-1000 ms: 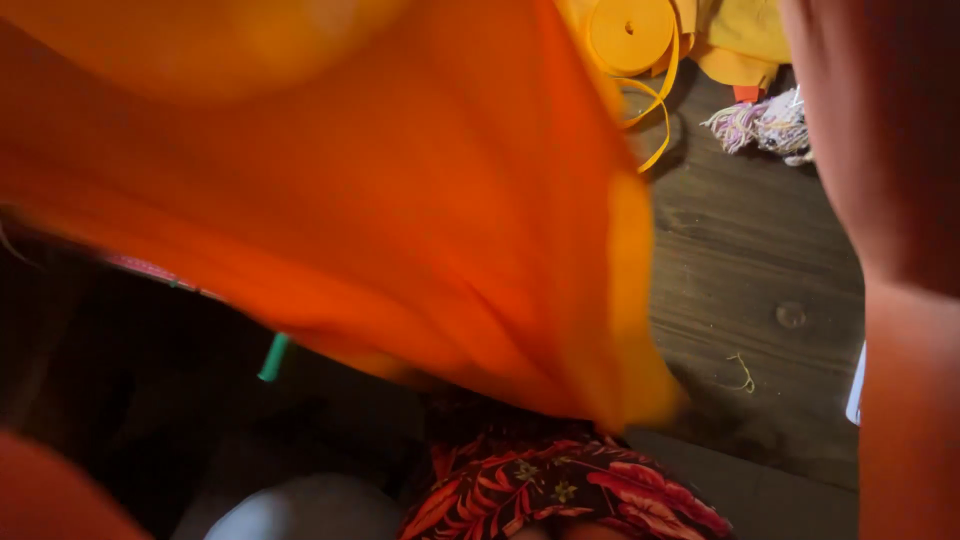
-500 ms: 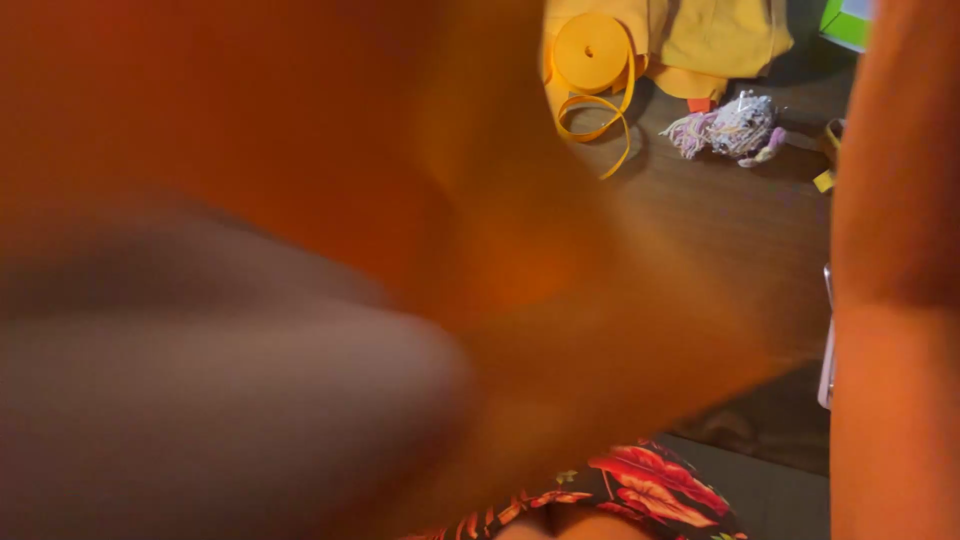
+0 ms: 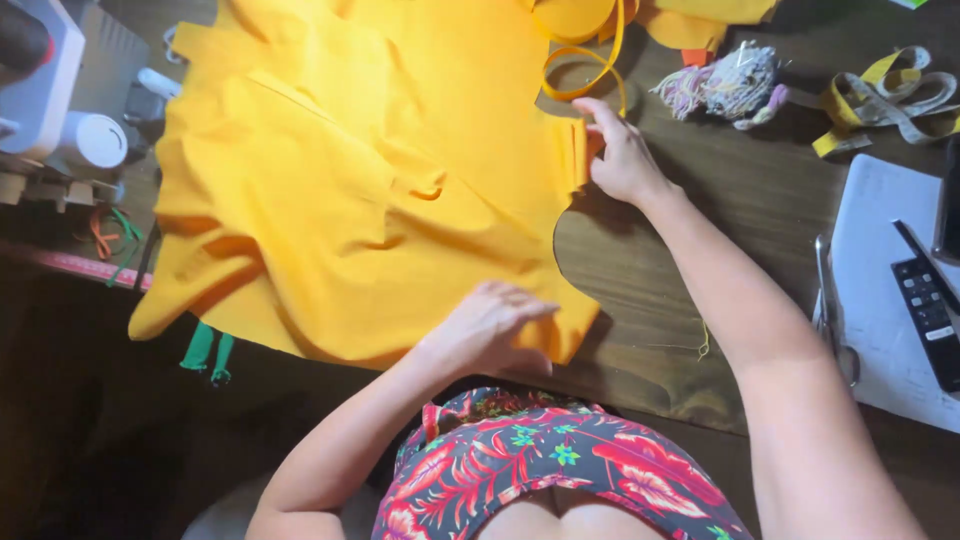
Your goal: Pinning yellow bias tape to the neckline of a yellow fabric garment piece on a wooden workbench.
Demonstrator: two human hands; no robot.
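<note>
Both grips pinching yellow fabric (image 3: 370, 190) edges: left hand (image 3: 495, 325) near, right hand (image 3: 620, 155) far, bare table (image 3: 650, 270) between

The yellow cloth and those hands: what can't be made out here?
- Head view: left hand palm and fingertips face down on the yellow cloth, so its grip is unclear.
- Sewing machine cut off by the left edge.
- Scissors partly behind the right forearm.
- Table beneath the cloth hidden.

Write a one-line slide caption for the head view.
Both hands spread yellow fabric on a wooden table: left hand at its near edge, right hand at its far edge.
</note>
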